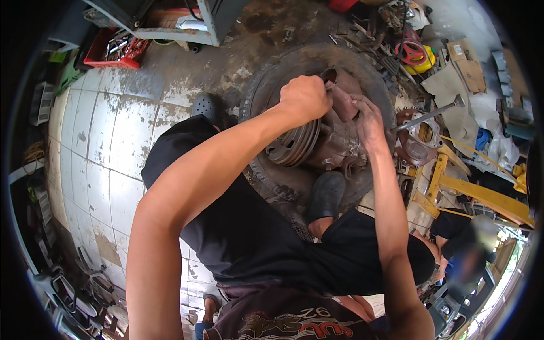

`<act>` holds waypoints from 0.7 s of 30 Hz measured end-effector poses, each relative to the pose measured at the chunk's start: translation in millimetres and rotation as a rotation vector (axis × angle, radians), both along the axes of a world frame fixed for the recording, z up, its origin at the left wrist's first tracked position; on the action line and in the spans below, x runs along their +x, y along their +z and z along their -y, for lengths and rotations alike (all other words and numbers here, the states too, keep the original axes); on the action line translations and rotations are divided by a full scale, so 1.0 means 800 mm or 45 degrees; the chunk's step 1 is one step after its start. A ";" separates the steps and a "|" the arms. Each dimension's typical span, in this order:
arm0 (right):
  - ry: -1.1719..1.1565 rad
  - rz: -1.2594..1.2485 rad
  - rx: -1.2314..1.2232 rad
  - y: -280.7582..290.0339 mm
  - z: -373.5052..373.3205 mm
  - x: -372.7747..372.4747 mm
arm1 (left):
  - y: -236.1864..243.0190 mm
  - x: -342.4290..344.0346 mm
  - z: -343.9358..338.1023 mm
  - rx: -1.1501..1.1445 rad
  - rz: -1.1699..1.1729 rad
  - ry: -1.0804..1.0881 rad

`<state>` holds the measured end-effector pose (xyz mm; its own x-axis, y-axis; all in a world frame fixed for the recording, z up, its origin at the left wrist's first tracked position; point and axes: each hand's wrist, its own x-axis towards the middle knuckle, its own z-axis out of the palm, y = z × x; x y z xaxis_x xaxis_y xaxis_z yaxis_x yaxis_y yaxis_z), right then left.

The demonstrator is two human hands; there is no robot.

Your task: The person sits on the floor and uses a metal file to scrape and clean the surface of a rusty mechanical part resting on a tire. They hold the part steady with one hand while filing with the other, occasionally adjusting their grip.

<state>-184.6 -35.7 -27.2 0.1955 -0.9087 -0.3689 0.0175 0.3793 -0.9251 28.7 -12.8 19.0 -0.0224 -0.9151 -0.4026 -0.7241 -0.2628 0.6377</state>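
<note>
My left hand (306, 97) is closed in a fist at the top of a rusty metal machine (334, 148); what its fingers grip is hidden. Just right of it, my right hand (366, 120) has its fingers on a reddish-brown piece (340, 101), perhaps cloth or abrasive paper, beside a dark round opening (327, 75). A grooved pulley (289, 146) is on the machine's lower left side. The machine rests in a big worn tyre (266, 73) lying on the floor, between my feet in dark clogs (327, 195).
A grey metal frame (175, 35) and red crate (116, 50) stand at the upper left. Scrap, cardboard (469, 65), a long metal bar (428, 113), a rusty flanged part (418, 144) and a yellow frame (476, 198) lie rightward. A co-worker (453, 243) is at the lower right.
</note>
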 end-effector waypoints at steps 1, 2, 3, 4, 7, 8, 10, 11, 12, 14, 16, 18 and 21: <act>0.001 0.038 -0.055 0.009 -0.007 0.011 | -0.002 -0.003 0.005 0.027 -0.084 0.115; 0.001 0.075 -0.111 0.016 -0.013 0.016 | -0.003 -0.006 0.010 0.056 -0.169 0.229; 0.015 0.012 -0.112 0.017 -0.019 0.015 | -0.006 -0.004 0.015 0.079 -0.325 0.271; 0.083 -0.148 -0.228 0.025 -0.028 0.018 | -0.005 -0.003 0.014 0.072 -0.433 0.276; 0.219 -0.472 -0.659 0.056 -0.059 0.051 | -0.008 0.004 0.015 0.043 -0.702 0.317; 0.112 -0.504 -0.795 0.060 -0.067 0.056 | -0.009 0.004 0.013 -0.038 -0.706 0.311; -0.096 -0.562 -1.062 0.066 -0.075 0.060 | -0.007 0.006 0.005 -0.197 -0.714 0.307; -0.201 -0.641 -1.143 0.064 -0.074 0.056 | -0.002 0.005 0.001 -0.158 -0.741 0.277; -0.202 -0.587 -0.970 0.067 -0.074 0.051 | 0.002 0.005 -0.002 -0.130 -0.791 0.212; -0.188 -0.475 -0.619 0.085 -0.078 0.050 | -0.001 0.006 -0.009 -0.065 -0.894 0.094; -0.072 -0.422 -0.524 0.062 -0.072 0.031 | -0.012 0.003 -0.011 -0.094 -0.903 0.046; -0.015 -0.483 -0.397 0.064 -0.076 0.027 | -0.016 0.000 -0.015 -0.111 -0.905 0.042; -0.073 -0.421 -0.453 0.064 -0.082 0.032 | -0.017 -0.001 -0.012 0.013 -0.756 0.049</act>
<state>-158.8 30.2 24.4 0.0664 -0.9955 -0.0677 -0.2874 0.0459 -0.9567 28.1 -3.0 5.0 -0.2133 -0.9158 -0.3402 -0.2339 -0.2903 0.9279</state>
